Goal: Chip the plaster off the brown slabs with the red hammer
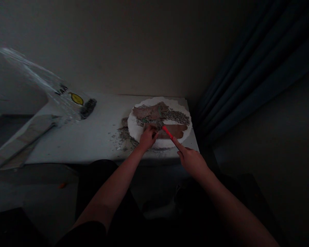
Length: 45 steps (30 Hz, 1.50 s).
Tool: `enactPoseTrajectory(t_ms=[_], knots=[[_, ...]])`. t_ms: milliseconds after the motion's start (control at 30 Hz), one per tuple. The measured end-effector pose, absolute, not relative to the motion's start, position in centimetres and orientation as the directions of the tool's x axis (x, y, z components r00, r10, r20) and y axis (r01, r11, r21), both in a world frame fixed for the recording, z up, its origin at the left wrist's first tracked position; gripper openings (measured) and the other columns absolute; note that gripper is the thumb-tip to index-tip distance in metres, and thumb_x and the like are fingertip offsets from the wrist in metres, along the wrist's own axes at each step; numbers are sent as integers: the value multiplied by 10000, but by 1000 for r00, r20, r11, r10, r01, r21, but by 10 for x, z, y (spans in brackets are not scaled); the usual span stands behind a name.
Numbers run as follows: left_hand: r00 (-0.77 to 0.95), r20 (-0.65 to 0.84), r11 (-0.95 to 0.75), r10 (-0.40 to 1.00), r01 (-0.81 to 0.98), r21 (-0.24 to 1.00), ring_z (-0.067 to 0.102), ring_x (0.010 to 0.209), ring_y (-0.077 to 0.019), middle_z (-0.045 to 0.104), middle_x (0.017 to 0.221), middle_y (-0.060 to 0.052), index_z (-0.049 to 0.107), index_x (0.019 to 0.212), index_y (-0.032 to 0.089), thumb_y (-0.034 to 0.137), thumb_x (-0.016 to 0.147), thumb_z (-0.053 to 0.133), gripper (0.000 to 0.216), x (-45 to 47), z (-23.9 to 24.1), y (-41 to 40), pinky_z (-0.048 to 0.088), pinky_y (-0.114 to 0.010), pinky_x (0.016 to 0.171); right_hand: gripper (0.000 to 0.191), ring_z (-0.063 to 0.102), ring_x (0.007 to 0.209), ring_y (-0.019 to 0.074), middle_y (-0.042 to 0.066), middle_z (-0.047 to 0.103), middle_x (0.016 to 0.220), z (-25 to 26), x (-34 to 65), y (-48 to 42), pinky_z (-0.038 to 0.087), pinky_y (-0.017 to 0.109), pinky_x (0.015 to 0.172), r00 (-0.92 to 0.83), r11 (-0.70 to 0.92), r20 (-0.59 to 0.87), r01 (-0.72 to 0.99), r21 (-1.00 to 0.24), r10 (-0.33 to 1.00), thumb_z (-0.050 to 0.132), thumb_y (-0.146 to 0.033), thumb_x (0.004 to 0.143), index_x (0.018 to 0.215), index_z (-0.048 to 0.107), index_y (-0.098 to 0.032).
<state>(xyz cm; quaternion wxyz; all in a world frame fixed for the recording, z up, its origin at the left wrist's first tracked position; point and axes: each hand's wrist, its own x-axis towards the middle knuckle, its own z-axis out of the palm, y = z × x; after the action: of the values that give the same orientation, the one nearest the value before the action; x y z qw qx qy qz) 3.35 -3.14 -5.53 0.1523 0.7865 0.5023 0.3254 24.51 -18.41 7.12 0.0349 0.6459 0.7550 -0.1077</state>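
Observation:
My right hand [193, 160] is wrapped round a slim tool with a red handle [168, 131], index finger stretched along it. The tool's head is a dark grey blur over the board, its kind unclear. Close to that head, my left hand [147, 138] has its fingers bent down at the edge of a flat brown piece [171, 131]; what they pinch is hidden. Both hands work over a white scallop-edged round board [134, 128]. Behind them on the board lie a second rough brown piece [146, 112] and a heap of grey gravel-like bits [179, 116].
Grey crumbs [127, 139] are scattered on the white table [92, 137] left of the board. A clear plastic bag [45, 80] with a yellow print and dark grey contents stands at the left, near a strip of board [25, 140]. A dark curtain [247, 68] hangs at right.

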Motion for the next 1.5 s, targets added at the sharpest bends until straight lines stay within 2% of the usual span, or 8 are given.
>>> enactPoseTrajectory(t_ms=[133, 267, 500, 700, 1033, 1200, 1367, 1500], knots=[[300, 358, -461, 884, 683, 567, 644, 960, -215, 623, 1110, -104, 630, 865, 178, 274, 913, 583, 117, 34, -57, -31, 538, -337, 831, 705, 693, 769, 215, 75, 730, 1035, 74, 243, -184, 485, 307, 704, -154, 134, -151, 982, -136, 976, 392, -282, 1046, 1630, 4, -363], [270, 384, -458, 883, 673, 581, 633, 923, -214, 610, 1080, -106, 622, 873, 173, 294, 897, 599, 125, 33, -57, -31, 540, -341, 819, 726, 691, 774, 212, 75, 731, 1032, 71, 243, -184, 482, 301, 704, -177, 151, -219, 980, -130, 960, 420, -259, 1033, 1631, 22, -359], [190, 493, -510, 849, 540, 670, 603, 873, -180, 579, 1139, -94, 559, 1168, 168, 150, 786, 596, 384, 30, -55, -33, 541, -327, 791, 721, 700, 763, 220, 65, 734, 1020, 67, 242, -183, 487, 308, 706, -151, 123, -188, 981, -153, 971, 402, -269, 1039, 1626, -2, -379], [82, 527, -502, 846, 457, 735, 591, 828, -168, 601, 1091, -81, 536, 1157, 190, 69, 773, 525, 403, 29, -62, -29, 531, -312, 723, 719, 706, 792, 227, 67, 739, 984, 67, 236, -178, 493, 312, 725, -152, 121, -204, 981, -153, 967, 417, -269, 1035, 1631, 26, -363], [84, 515, -498, 853, 428, 754, 553, 736, -144, 609, 1018, -52, 549, 1111, 190, 41, 716, 506, 424, 28, -58, -31, 512, -306, 693, 684, 704, 792, 225, 72, 744, 973, 63, 244, -188, 493, 304, 720, -151, 121, -161, 976, -183, 975, 394, -274, 1041, 1634, 63, -350], [81, 516, -491, 853, 461, 739, 597, 939, -199, 609, 1084, -75, 550, 1121, 187, 65, 704, 504, 437, 30, -54, -33, 526, -359, 843, 707, 707, 784, 228, 64, 743, 949, 57, 239, -184, 495, 315, 733, -157, 125, -199, 978, -166, 967, 417, -251, 1029, 1634, 64, -346], [83, 444, -428, 892, 466, 774, 578, 809, -164, 610, 1060, -68, 535, 1121, 192, 67, 702, 494, 439, 30, -53, -33, 528, -325, 754, 674, 710, 822, 219, 69, 746, 1015, 55, 241, -188, 496, 304, 757, -157, 121, -160, 969, -215, 975, 405, -260, 1039, 1634, 98, -344], [97, 449, -439, 888, 467, 768, 594, 852, -174, 613, 1089, -77, 540, 1133, 186, 72, 720, 493, 431, 29, -52, -34, 537, -336, 782, 688, 708, 798, 216, 62, 745, 997, 52, 243, -190, 499, 305, 744, -151, 118, -171, 975, -188, 974, 410, -246, 1034, 1636, 89, -335]])
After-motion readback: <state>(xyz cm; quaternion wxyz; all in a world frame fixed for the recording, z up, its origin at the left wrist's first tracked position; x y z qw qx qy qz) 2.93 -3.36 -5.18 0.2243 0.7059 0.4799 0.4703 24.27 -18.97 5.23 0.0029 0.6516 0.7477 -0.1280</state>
